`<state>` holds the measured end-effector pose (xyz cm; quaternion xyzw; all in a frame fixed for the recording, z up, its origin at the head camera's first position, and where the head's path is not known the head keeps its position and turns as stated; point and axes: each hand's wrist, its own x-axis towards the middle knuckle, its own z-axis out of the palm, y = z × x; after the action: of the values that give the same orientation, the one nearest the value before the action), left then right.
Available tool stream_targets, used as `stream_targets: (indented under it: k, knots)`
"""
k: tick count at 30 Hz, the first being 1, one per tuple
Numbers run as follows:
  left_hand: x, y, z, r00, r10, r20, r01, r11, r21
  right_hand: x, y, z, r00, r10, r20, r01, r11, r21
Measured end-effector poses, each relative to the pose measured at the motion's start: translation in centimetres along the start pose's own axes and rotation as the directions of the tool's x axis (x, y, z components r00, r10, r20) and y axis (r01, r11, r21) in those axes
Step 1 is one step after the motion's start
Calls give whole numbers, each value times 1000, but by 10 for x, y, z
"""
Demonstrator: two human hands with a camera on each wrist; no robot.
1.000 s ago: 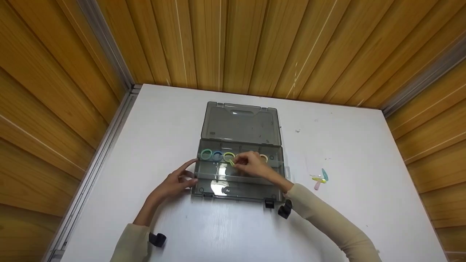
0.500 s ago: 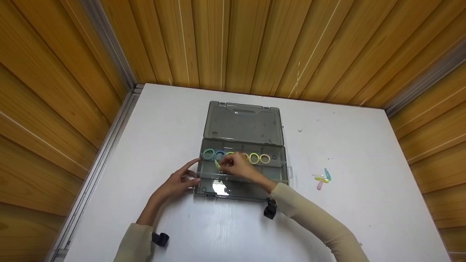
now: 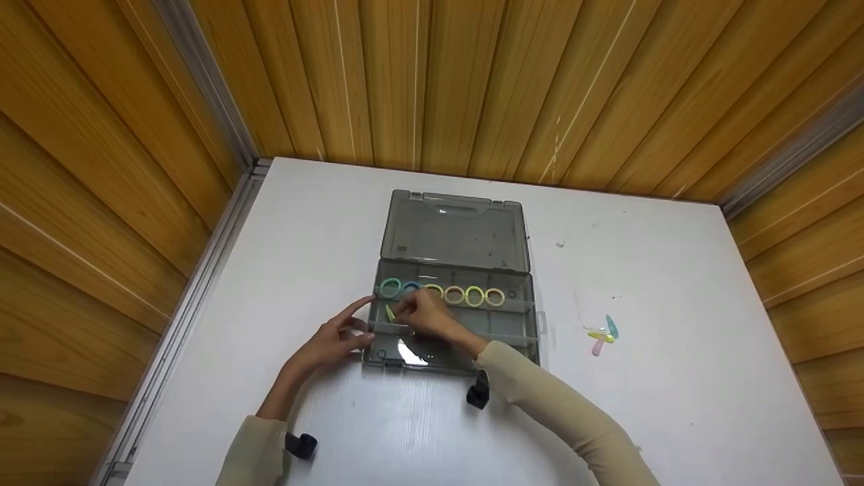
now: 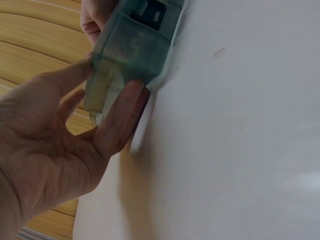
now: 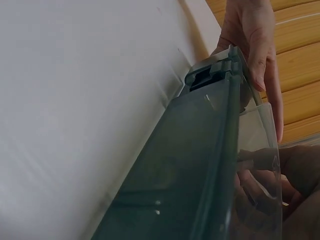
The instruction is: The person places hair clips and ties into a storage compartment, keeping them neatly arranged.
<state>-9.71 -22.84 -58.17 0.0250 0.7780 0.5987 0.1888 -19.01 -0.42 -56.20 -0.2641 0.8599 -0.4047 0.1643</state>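
A grey see-through compartment box lies on the table with its lid folded back. My right hand is over the middle row, pinching a yellow-green hair clip by its end near the left compartment. At the box's left side, my left hand holds the edge; the left wrist view shows a finger at the rim and others against the side wall. Along the back row lie several ring-shaped hair ties, among them a teal one and a yellow one; a blue one is partly behind my right hand.
To the right on the white table lies a small pile of hair clips: teal, yellow and pink. Clear dividers stand up between the box's rows. Wood-panelled walls enclose the table.
My right hand has moved left and slightly down with the hair clip, uncovering more hair ties on the right of the back row. My left hand has stayed at the box's left edge.
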Motion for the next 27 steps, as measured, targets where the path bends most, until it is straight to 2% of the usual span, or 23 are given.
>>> stream_targets:
  k: [4,13,21,27]
  knots:
    - [0,0,-1,1000,8,-5,-8,1000,26,3,-2,5,998,55,4,-55,998,31]
    - [1,-2,0,1000,19,1,-19,1000,15,6,0,8,998,65,2,-65,997,48]
    - [0,-1,2,1000,8,-10,-8,1000,19,0,0,0,999,19,27,-19,1000,14]
    - [2,0,1,1000,-3,-8,3,999,36,-10,-4,-19,998,-47,38,47,999,1]
